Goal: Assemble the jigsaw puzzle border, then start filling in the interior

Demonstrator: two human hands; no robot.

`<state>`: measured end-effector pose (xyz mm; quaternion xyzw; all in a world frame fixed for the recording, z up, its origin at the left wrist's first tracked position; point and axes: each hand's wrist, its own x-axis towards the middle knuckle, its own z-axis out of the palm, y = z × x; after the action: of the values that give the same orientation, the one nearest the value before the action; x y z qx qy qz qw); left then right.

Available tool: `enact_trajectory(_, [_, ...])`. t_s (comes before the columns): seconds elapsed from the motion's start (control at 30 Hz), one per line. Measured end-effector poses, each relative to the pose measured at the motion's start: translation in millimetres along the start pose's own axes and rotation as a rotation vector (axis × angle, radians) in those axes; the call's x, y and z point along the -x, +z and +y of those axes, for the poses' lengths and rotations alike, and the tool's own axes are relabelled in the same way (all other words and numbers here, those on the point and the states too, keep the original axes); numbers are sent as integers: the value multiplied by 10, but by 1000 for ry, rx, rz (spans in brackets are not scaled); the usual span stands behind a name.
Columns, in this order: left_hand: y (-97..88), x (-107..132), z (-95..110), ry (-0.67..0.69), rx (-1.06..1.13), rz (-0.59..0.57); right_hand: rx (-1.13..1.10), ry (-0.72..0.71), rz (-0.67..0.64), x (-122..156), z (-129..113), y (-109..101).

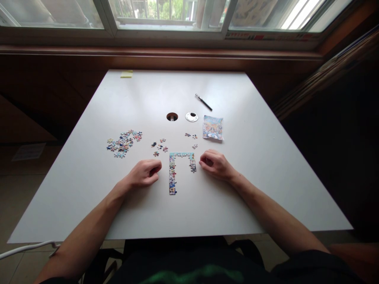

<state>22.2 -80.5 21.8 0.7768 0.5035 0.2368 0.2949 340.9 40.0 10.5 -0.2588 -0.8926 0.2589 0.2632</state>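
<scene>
A partly joined jigsaw frame (174,169) lies in front of me on the white table (251,189), with a top strip and two side strips. My left hand (145,173) rests on the table just left of it, fingers curled in. My right hand (214,163) rests just right of it, fingers also curled; whether either holds a piece is hidden. A heap of loose pieces (123,142) lies at the left. A few scattered pieces (159,146) sit above the frame.
A printed puzzle picture sheet (212,127) lies beyond my right hand. A black pen (203,102), a round cable hole (172,116) and its white cover (192,116) are farther back. A yellow note pad (126,73) sits at the far edge by the window.
</scene>
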Motion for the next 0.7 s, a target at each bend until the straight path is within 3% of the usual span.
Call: enact_trajectory(0.7, [-5, -14, -7, 22, -6, 8, -8, 4, -4, 7, 15, -4])
